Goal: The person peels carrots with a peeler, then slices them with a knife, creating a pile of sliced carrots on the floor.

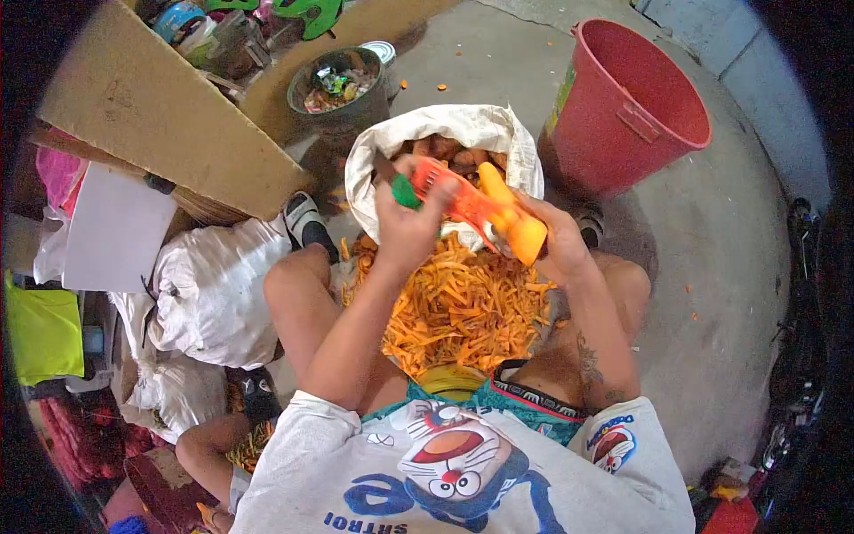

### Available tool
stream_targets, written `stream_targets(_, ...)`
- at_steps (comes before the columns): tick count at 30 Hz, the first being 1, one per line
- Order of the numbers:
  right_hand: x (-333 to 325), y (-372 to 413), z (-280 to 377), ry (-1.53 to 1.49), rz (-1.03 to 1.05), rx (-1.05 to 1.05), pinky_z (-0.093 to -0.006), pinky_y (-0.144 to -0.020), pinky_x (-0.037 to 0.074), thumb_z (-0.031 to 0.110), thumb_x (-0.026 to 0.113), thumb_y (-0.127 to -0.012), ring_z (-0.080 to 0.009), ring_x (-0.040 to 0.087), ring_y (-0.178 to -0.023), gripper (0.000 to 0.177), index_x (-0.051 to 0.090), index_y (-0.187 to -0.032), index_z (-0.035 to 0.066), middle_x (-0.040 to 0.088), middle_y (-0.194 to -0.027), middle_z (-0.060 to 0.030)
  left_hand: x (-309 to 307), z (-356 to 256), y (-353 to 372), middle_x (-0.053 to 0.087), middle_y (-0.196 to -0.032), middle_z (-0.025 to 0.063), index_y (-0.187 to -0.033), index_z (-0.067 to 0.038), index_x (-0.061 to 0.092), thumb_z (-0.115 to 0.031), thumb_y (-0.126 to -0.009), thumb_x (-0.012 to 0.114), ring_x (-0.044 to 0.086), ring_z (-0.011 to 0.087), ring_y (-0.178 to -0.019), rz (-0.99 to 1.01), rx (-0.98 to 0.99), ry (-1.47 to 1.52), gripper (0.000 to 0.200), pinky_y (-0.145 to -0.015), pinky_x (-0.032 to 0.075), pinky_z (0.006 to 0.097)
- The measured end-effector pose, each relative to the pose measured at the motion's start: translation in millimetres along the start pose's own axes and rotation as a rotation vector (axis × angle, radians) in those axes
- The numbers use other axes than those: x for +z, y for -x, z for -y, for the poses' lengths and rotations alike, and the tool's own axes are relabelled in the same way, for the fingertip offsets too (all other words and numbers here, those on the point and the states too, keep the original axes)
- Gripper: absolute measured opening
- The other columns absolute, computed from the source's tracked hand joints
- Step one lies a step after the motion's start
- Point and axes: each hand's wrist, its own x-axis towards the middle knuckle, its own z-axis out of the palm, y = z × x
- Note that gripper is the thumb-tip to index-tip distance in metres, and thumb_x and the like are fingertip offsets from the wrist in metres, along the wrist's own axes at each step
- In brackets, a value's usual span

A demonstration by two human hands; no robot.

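Observation:
My left hand (411,218) is closed around an orange-red plastic slicer (463,206), slightly blurred by motion. A green handle (406,192) with a dark blade shows at the same hand; how it is held I cannot make out. My right hand (556,238) grips a peeled orange tuber (521,233), which looks like a sweet potato, touching the slicer's lower end. Both are held over a heap of orange strips (463,311) between my legs. Just beyond stands an open white sack (369,191) with brown unpeeled tubers (463,158) inside.
A large red bin (587,133) stands at the back right. At the back left are a dark waste bucket (351,116) and a cardboard panel (169,107). Full white sacks (218,294) lie left, near another person's leg (209,454). Orange scraps dot the concrete floor (712,258).

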Motion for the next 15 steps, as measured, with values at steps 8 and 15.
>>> stream_targets(8,4.8,6.9,0.6,0.069,0.124,0.061,-0.0353,-0.094,0.056,0.030,0.054,-0.102,-0.0204,0.067,-0.111,0.055,0.045,-0.149,0.003,0.066,-0.126,-0.0105,-36.9,22.3,-41.9,0.066,-0.080,-0.0004,-0.096,-0.002,0.065,-0.014,-0.091,0.078,0.059,0.0076,-0.068,-0.109,-0.009,-0.067,0.018,-0.062,0.048,0.0254)
stream_targets(15,7.6,-2.4,-0.5,-0.029,-0.045,-0.016,-0.0359,-0.086,0.059,0.031,0.057,-0.101,-0.0187,0.070,-0.101,0.053,0.049,-0.145,0.003,0.067,-0.124,-0.0096,11.9,-7.1,14.5,0.065,-0.087,-0.0002,-0.104,-0.004,0.064,-0.019,-0.091,0.080,0.061,0.0106,-0.073,0.090,0.113,-0.106,0.025,-0.067,0.051,0.0271)
